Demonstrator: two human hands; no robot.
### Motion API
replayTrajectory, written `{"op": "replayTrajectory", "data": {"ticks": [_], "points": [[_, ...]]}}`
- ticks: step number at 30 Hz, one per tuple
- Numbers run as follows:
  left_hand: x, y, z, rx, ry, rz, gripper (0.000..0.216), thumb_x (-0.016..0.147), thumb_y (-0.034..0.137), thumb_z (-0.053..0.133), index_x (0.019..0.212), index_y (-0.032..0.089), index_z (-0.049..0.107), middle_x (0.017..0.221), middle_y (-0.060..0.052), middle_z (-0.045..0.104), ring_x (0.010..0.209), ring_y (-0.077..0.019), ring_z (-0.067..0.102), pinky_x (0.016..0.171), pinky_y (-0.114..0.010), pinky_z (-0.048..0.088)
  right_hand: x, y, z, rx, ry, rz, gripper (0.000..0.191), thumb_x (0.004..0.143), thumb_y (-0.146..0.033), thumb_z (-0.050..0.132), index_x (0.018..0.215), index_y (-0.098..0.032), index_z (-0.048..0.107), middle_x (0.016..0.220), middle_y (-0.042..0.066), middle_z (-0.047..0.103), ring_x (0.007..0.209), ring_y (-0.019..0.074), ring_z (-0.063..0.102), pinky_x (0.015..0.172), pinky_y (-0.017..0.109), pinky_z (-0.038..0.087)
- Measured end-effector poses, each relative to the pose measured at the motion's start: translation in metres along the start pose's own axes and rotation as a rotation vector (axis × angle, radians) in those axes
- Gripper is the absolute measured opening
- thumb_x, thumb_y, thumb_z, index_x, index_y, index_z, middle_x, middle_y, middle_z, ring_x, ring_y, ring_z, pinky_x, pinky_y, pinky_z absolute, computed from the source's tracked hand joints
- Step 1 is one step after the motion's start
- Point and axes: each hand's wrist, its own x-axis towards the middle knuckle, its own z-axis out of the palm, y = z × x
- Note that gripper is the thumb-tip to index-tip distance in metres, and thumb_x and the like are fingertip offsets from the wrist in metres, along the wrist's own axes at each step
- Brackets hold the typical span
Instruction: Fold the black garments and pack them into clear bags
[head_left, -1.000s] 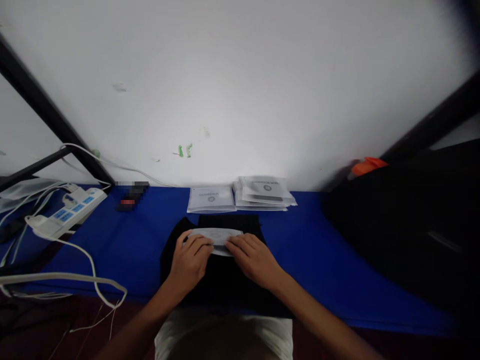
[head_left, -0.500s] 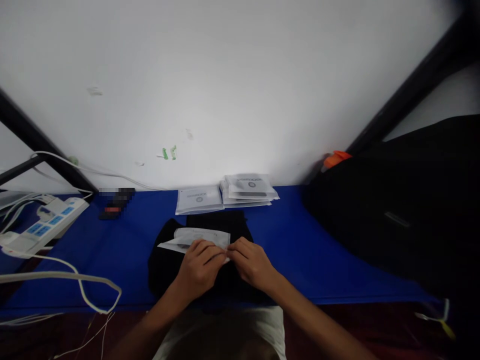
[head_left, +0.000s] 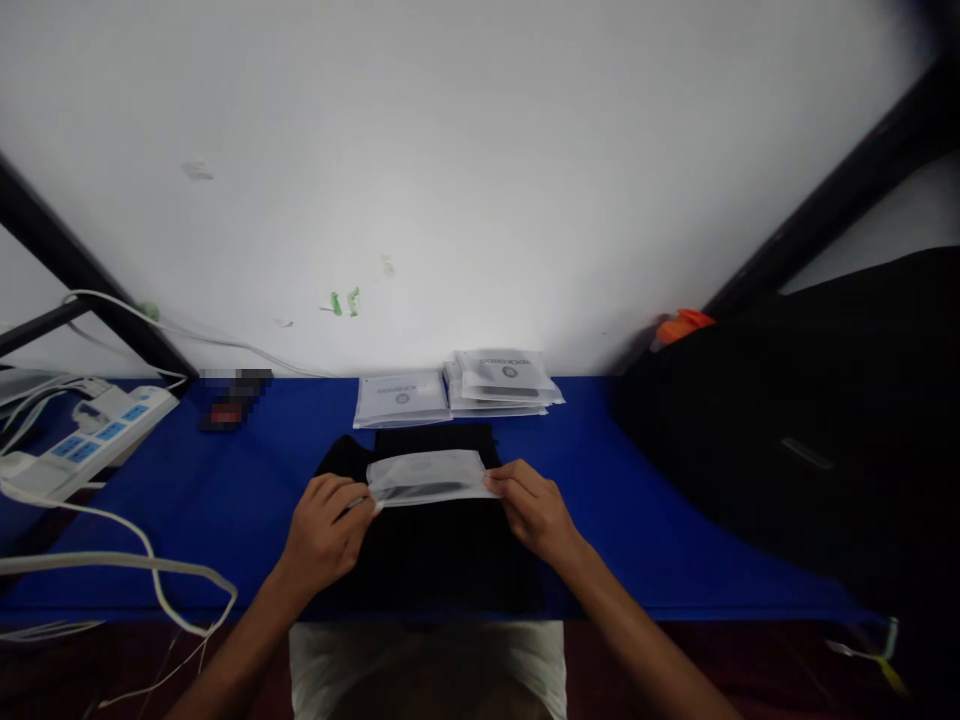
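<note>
My left hand (head_left: pixel 328 530) and right hand (head_left: pixel 536 510) pinch a frosted, oblong pouch (head_left: pixel 429 470) by its ends. Black cloth (head_left: pixel 450 560) lies beneath.

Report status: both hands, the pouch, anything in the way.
Left hand and right hand gripping opposite ends of pouch. Black cloth beneath. Other pouches beyond, seemingly out of the way.

pouch (head_left: pixel 429 472): translucent white | cloth (head_left: pixel 450 560): black | tabletop (head_left: pixel 645 510): blue | power strip (head_left: pixel 101 440): white, blue patches
</note>
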Motion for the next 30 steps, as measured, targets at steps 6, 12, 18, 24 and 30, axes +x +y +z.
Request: {"op": "replayTrajectory", "data": {"ticks": [6, 12, 18, 24, 30], "points": [[-0.028, -0.007, -0.008, -0.031, -0.118, -0.049, 0.014, 0.09, 0.009, 0.054, 0.092, 0.019, 0.063, 0.09, -0.005, 0.068, 0.084, -0.0185, 0.061, 0.078, -0.035, 0.047, -0.02, 0.006, -0.002, 0.123, -0.059, 0.085, 0.029, 0.09, -0.001, 0.04, 0.1, -0.021, 0.059, 0.095, 0.008, 0.066, 0.085, 0.0171, 0.064, 0.068, 0.027, 0.055], [-0.013, 0.021, 0.007, -0.125, -0.22, -0.076, 0.017, 0.09, 0.028, 0.06, 0.103, 0.017, 0.059, 0.106, -0.012, 0.065, 0.097, -0.024, 0.061, 0.082, -0.039, 0.05, -0.025, -0.001, -0.012, 0.082, -0.349, 0.162, 0.035, 0.084, 0.002, 0.041, 0.101, -0.02, 0.062, 0.106, 0.009, 0.068, 0.097, 0.0206, 0.065, 0.079, 0.035, 0.057], [0.011, 0.028, 0.023, -0.146, -0.263, -0.019, 0.012, 0.093, 0.012, 0.049, 0.091, 0.017, 0.06, 0.09, -0.006, 0.066, 0.082, -0.0178, 0.061, 0.075, -0.033, 0.048, -0.004, -0.038, -0.021, 0.167, -0.218, 0.052, 0.036, 0.086, 0.0, 0.039, 0.112, -0.016, 0.06, 0.107, 0.012, 0.069, 0.1, 0.02, 0.065, 0.083, 0.035, 0.057], [0.012, 0.018, 0.018, -0.123, -0.485, 0.059, 0.008, 0.086, 0.015, 0.061, 0.094, 0.018, 0.06, 0.109, -0.008, 0.065, 0.102, -0.0242, 0.061, 0.084, -0.039, 0.05, 0.004, -0.07, -0.001, 0.235, -0.419, -0.058, 0.033, 0.089, -0.006, 0.042, 0.113, -0.017, 0.061, 0.111, 0.009, 0.071, 0.101, 0.0194, 0.067, 0.082, 0.034, 0.058], [0.013, 0.02, 0.019, -0.15, -0.196, -0.077, 0.011, 0.093, 0.01, 0.05, 0.097, 0.016, 0.058, 0.095, -0.007, 0.068, 0.086, -0.0185, 0.063, 0.076, -0.033, 0.053, 0.009, -0.076, 0.024, 0.163, -0.419, 0.037, 0.047, 0.087, -0.004, 0.041, 0.133, -0.014, 0.051, 0.13, 0.016, 0.061, 0.123, 0.0223, 0.056, 0.099, 0.039, 0.051]]}}
